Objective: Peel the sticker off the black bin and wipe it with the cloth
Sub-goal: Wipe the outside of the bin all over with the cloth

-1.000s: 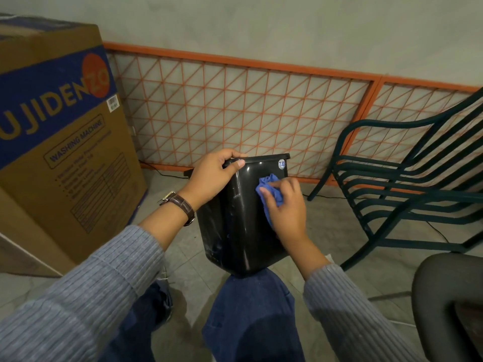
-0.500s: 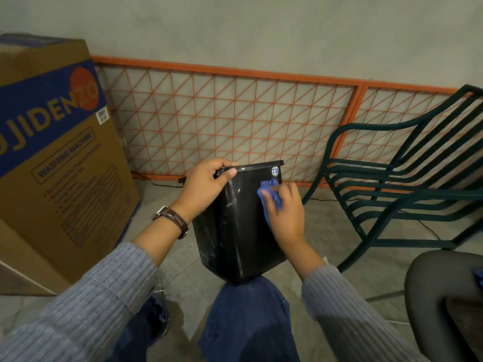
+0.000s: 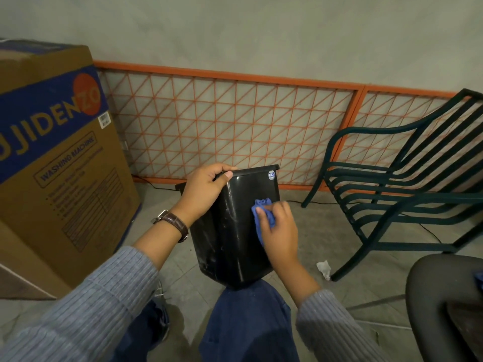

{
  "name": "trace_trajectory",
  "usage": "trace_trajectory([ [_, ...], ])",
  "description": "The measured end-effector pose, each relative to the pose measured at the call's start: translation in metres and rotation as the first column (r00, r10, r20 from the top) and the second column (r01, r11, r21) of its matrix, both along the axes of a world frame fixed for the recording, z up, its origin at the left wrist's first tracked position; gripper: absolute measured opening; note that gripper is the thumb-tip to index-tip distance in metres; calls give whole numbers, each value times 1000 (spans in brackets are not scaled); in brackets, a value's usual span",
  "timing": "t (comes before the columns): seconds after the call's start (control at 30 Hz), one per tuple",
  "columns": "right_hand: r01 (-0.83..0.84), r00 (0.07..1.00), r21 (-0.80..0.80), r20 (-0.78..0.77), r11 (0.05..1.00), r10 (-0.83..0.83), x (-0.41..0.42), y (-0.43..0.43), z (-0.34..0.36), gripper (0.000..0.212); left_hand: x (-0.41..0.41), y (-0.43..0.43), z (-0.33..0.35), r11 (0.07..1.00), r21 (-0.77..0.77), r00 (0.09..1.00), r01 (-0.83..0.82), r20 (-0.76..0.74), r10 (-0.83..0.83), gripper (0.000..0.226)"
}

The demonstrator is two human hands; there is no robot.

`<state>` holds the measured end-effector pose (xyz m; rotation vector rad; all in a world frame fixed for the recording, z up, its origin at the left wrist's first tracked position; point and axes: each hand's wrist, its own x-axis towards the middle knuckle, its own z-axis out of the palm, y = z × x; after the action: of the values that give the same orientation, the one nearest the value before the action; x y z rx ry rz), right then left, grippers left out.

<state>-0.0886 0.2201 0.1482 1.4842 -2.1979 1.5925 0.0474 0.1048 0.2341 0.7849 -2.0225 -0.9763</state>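
Observation:
A glossy black bin (image 3: 232,236) rests tilted on my right knee, its mouth turned away from me. A small round white sticker (image 3: 271,175) with blue digits sits near the bin's top right corner. My left hand (image 3: 202,190) grips the top left rim. My right hand (image 3: 278,228) presses a crumpled blue cloth (image 3: 262,212) against the bin's facing side, about midway down and well below the sticker.
A large brown washing-machine box (image 3: 60,163) stands at the left. An orange lattice fence (image 3: 235,126) runs along the wall. A dark green slatted chair (image 3: 402,184) sits at the right, a dark round seat (image 3: 444,304) at the lower right. A crumpled white scrap (image 3: 324,269) lies on the tiled floor.
My right hand with the cloth has slid down the bin's side, away from the sticker. My left hand keeps its grip on the rim. The view has tilted downward a little.

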Motion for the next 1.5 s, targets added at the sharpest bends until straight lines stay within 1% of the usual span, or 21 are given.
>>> trace_trajectory([
  [0.07,31,999,-36,-19,999,-31,5,-13,15,24,-3,2,1,1000,9,1000,6,1,-6,20],
  [0.23,-65,967,-57,-249,996,49,29,-18,30,30,-7,1,3,1000,3,1000,13,10,-13,21],
  [0.33,-196,867,-5,-469,981,170,33,2,1,30,-4,-1,0,1000,8,1000,5,13,-5,20],
  [0.37,-225,841,2,-505,974,195,32,10,-9,31,-4,-1,-1,1000,9,1000,5,15,-5,20],
  [0.4,-233,846,1,-493,973,203,31,15,-16,33,-3,-1,-1,1000,7,1000,7,15,-7,20],
  [0.47,-185,911,-14,-377,983,166,27,16,-15,36,-4,3,2,1000,-8,1000,12,19,-12,21],
  [0.57,-45,984,-50,-176,998,35,25,-3,13,27,-8,8,7,999,-34,999,16,43,-15,23],
  [0.6,-2,990,-66,-139,998,-7,25,-11,23,24,-9,9,7,999,-43,998,19,55,-16,24],
  [0.67,31,989,-100,-144,994,-46,26,-20,37,23,-9,10,8,998,-54,998,16,69,-13,24],
  [0.77,-37,966,-71,-260,997,17,32,-13,29,26,-5,8,8,999,-49,998,3,60,0,24],
  [0.87,-165,876,13,-457,986,152,35,13,-7,29,-1,7,7,1000,-10,999,-2,36,2,22],
  [0.9,-206,861,29,-469,978,195,33,22,-17,30,1,8,7,1000,-7,999,-2,37,2,22],
  [1.0,-262,911,65,-313,963,268,23,30,-17,35,2,11,11,1000,-12,997,-12,71,12,23],
  [1.1,-292,948,33,-124,956,294,13,24,17,38,-3,25,23,998,-50,991,-24,131,30,24],
  [1.17,-325,944,14,-56,946,325,5,21,45,64,-8,37,32,989,-139,981,-49,180,73,26],
  [1.2,-341,939,26,-38,940,342,-1,20,57,75,-10,44,37,982,-178,976,-61,194,96,27],
  [1.23,-355,933,46,-41,934,357,-7,21,69,80,-12,50,41,976,-205,972,-76,202,118,29],
  [1.3,-384,917,93,-76,919,391,-18,23,88,81,-15,60,49,967,-233,965,-104,213,155,36],
  [1.37,-424,893,151,-96,893,440,-24,28,96,83,-15,67,52,960,-265,961,-87,231,151,43],
  [1.43,-465,871,163,-92,870,483,-25,32,97,76,-12,73,56,968,-251,970,-27,228,87,46],
  [1.5,-488,864,121,-73,864,498,-26,32,97,65,-1,72,60,982,-174,977,75,208,-38,44],
])
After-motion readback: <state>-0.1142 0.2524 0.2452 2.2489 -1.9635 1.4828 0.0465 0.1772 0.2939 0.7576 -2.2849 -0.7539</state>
